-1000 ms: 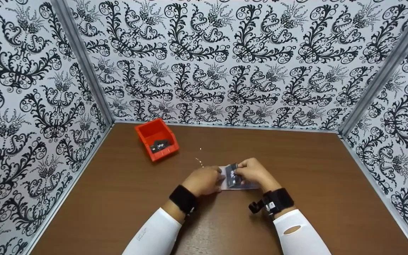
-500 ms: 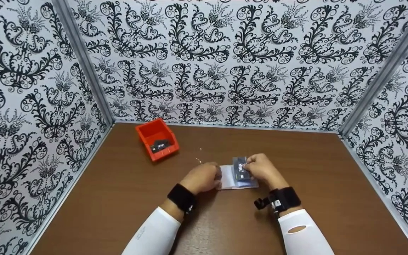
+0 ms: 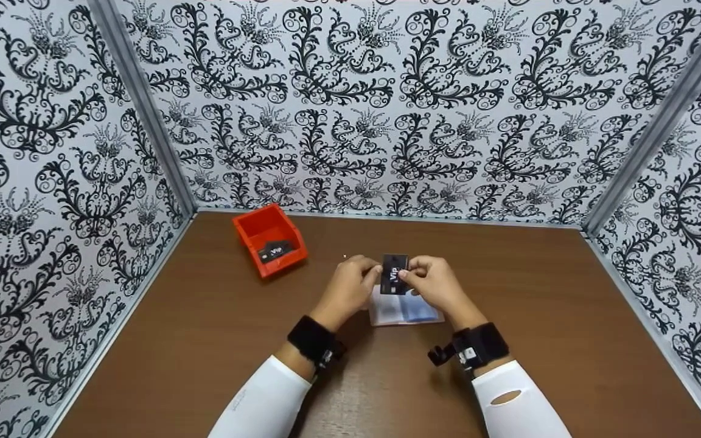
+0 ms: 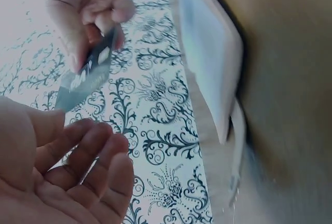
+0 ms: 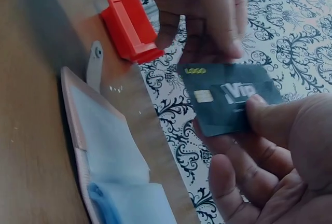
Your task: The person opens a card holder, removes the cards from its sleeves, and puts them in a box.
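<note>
A black card (image 3: 394,275) printed "Vip" is raised above an open card holder (image 3: 390,311). My right hand (image 3: 439,285) pinches the card, its thumb (image 5: 267,112) lying on the printed face and its fingers behind. At the card's opposite edge is my left hand (image 3: 350,283), thumb tip (image 4: 54,123) right at that edge and the other fingers loosely bent. The card holder lies spread on the table, with clear plastic sleeves (image 5: 104,130), a pinkish cover and a strap with a snap (image 5: 95,60) showing in the right wrist view.
Further back on the left stands a red bin (image 3: 271,240) with several black cards (image 3: 275,249) in it. Patterned walls (image 3: 362,109) enclose the brown table (image 3: 509,286) at the back and sides.
My right hand has lifted the card off the card holder and turned it more upright. My left hand has left the holder's left side and moved up to the card's edge.
</note>
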Tool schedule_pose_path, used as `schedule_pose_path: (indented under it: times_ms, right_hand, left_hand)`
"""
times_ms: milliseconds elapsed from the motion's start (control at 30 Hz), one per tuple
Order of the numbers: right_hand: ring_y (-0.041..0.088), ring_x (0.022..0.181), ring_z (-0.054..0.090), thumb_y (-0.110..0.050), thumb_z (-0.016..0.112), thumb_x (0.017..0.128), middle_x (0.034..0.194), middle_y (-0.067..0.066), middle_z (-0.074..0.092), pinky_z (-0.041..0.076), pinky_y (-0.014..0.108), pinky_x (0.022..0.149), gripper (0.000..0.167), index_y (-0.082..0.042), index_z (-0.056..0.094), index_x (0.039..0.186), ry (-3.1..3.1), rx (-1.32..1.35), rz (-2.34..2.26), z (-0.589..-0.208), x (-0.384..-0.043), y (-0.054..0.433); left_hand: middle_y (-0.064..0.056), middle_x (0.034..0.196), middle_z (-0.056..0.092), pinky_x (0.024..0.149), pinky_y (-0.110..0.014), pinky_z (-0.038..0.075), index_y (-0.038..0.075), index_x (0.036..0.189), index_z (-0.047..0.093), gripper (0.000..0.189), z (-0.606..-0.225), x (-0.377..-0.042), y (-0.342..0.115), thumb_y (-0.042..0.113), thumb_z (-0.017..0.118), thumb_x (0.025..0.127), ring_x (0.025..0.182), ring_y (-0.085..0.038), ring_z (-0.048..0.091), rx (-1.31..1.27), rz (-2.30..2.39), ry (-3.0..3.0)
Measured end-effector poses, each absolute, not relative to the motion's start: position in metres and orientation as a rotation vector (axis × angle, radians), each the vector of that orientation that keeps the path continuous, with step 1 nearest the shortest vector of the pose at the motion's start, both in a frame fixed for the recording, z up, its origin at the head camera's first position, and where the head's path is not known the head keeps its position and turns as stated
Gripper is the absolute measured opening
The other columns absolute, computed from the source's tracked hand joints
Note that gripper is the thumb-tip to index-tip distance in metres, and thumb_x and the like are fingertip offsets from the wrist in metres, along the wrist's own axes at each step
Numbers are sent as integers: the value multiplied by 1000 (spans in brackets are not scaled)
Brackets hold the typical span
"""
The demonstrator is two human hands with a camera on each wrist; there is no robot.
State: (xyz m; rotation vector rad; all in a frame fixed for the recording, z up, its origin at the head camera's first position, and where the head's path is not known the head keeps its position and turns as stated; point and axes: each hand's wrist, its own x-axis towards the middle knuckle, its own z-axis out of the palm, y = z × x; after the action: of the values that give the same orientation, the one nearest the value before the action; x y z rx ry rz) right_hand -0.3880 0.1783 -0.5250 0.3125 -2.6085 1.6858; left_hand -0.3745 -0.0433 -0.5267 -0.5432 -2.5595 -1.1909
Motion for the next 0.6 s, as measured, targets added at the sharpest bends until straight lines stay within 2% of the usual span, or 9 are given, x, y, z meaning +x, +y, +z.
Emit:
schedule_pose_path:
  times_ms: [300, 433, 600]
  right_hand:
    - [11, 74, 73, -2, 79, 102, 98, 19, 86, 62, 24, 68, 7, 3, 76, 100, -2472, 302, 1812, -526, -386, 171]
    - [11, 75, 74, -2, 79, 102, 98, 19, 86, 65, 28, 72, 6, 3, 76, 101, -2478, 333, 1815, -526, -386, 169]
    - [12, 75, 74, -2, 79, 103, 97, 18, 86, 68, 37, 75, 8, 5, 76, 103, -2477, 365, 1833, -527, -386, 168]
  left_hand:
    - [-15, 108, 84, 89, -36, 64, 0, 114, 84, 17, -520, -373, -42, 13, 77, 106, 95, -18, 73, -490, -1578, -2458]
    - [-13, 102, 83, 83, -29, 62, 0, 109, 84, 12, -520, -373, -42, 10, 79, 104, 88, -13, 69, -483, -1609, -2453]
    - [-12, 99, 81, 81, -27, 61, 1, 105, 82, 7, -519, -373, -41, 7, 79, 103, 87, -11, 67, -482, -1609, -2452]
